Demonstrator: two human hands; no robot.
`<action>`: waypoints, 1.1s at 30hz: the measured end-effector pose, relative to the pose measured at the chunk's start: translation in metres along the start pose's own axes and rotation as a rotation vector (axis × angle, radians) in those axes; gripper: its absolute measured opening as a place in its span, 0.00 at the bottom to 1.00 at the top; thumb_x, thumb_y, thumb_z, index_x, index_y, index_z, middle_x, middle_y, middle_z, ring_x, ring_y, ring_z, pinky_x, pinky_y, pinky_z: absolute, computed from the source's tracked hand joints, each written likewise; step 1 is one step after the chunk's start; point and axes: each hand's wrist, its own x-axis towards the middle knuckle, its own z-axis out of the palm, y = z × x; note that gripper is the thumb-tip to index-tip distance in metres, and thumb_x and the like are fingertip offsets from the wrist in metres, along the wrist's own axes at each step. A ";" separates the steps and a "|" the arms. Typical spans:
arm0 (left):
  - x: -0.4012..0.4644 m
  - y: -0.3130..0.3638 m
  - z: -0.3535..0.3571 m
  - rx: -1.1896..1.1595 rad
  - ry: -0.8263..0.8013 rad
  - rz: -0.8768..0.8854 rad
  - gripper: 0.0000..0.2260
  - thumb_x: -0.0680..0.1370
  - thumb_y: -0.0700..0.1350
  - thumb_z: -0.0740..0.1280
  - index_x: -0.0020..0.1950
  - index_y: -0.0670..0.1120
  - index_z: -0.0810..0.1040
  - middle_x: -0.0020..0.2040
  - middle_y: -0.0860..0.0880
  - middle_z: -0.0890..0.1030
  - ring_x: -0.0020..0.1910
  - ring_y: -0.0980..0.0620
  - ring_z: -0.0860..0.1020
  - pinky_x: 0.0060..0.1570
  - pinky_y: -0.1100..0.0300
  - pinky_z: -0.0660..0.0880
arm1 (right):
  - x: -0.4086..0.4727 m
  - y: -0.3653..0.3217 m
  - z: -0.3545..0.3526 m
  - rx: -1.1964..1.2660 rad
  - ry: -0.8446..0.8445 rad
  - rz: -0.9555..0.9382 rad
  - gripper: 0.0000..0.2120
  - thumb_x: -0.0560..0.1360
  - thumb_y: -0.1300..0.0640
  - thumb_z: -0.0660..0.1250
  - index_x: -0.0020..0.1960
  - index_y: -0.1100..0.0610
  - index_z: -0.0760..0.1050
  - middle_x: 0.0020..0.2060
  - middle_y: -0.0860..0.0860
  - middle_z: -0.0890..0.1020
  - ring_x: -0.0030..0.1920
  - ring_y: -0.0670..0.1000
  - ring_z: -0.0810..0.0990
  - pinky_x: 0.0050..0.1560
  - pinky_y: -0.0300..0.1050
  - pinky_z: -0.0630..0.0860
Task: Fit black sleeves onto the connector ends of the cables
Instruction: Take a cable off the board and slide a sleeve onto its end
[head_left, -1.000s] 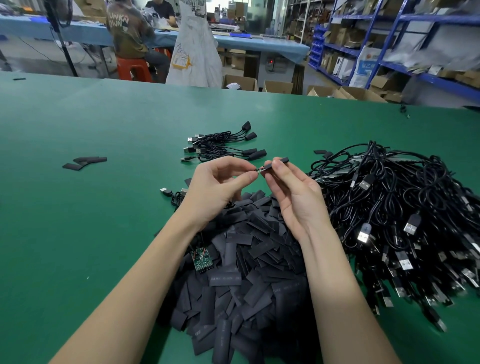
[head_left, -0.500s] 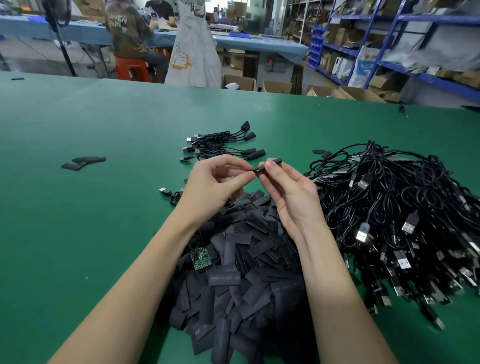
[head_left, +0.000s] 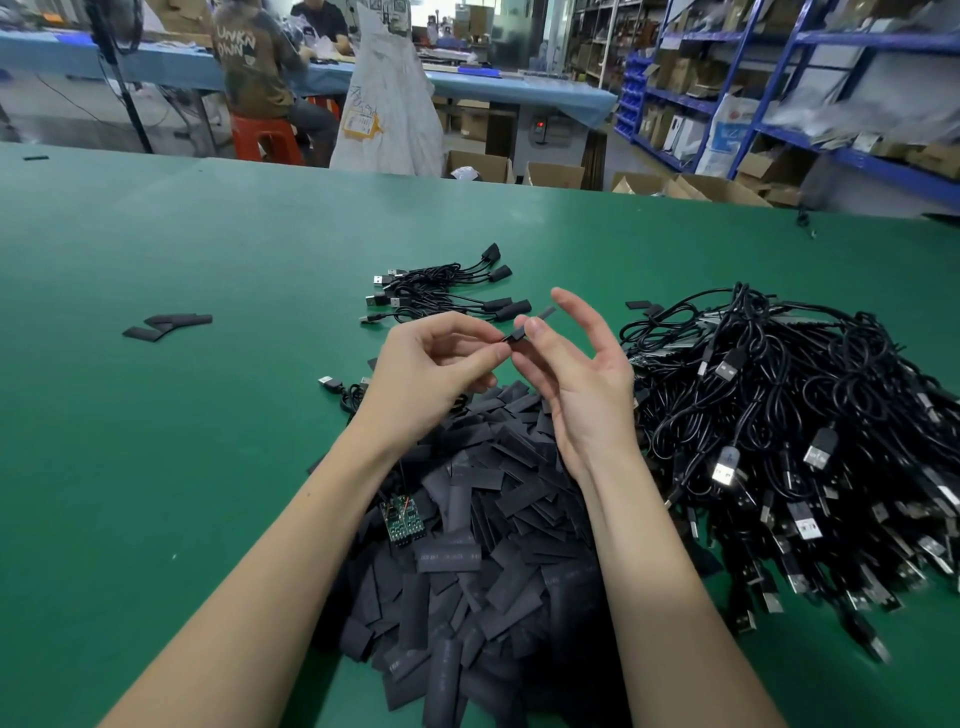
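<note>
Here, above the sleeve pile (head_left: 483, 499), I pinch the sleeve (head_left: 531, 324) with my left hand (head_left: 431, 374) and my right hand's (head_left: 582, 374) thumb; its other fingers splay. Long axis points away-right.

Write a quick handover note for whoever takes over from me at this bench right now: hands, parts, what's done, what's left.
Left hand: pinching one end of a black sleeve.
Right hand: thumb and a finger on the same sleeve, other fingers spread.
Whether a connector is inside it cannot be told.
Loose sleeves: heap under the forearms.
Unsleeved cables: big tangle on the right.
Done: small bundle of sleeved cables beyond the hands.
Left: nearly the whole tangle.
</note>
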 end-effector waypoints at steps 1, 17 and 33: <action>0.000 0.000 0.000 0.003 -0.002 0.002 0.03 0.75 0.38 0.76 0.47 0.44 0.84 0.36 0.48 0.86 0.33 0.53 0.82 0.37 0.63 0.79 | -0.001 0.000 0.002 -0.004 0.009 -0.013 0.14 0.74 0.64 0.74 0.56 0.51 0.81 0.49 0.59 0.87 0.48 0.51 0.85 0.46 0.41 0.82; 0.000 0.005 0.000 0.046 -0.008 0.024 0.04 0.76 0.38 0.76 0.47 0.46 0.85 0.38 0.48 0.86 0.36 0.54 0.83 0.40 0.63 0.80 | -0.003 0.000 0.007 0.059 0.058 0.008 0.11 0.74 0.67 0.73 0.52 0.54 0.84 0.46 0.57 0.86 0.46 0.50 0.85 0.43 0.38 0.81; -0.001 -0.004 -0.041 0.840 -0.224 -0.059 0.06 0.77 0.39 0.70 0.50 0.48 0.82 0.43 0.53 0.84 0.44 0.51 0.81 0.39 0.77 0.68 | 0.007 -0.024 -0.011 0.221 0.156 -0.017 0.11 0.78 0.65 0.69 0.60 0.60 0.78 0.43 0.51 0.84 0.44 0.47 0.84 0.47 0.39 0.81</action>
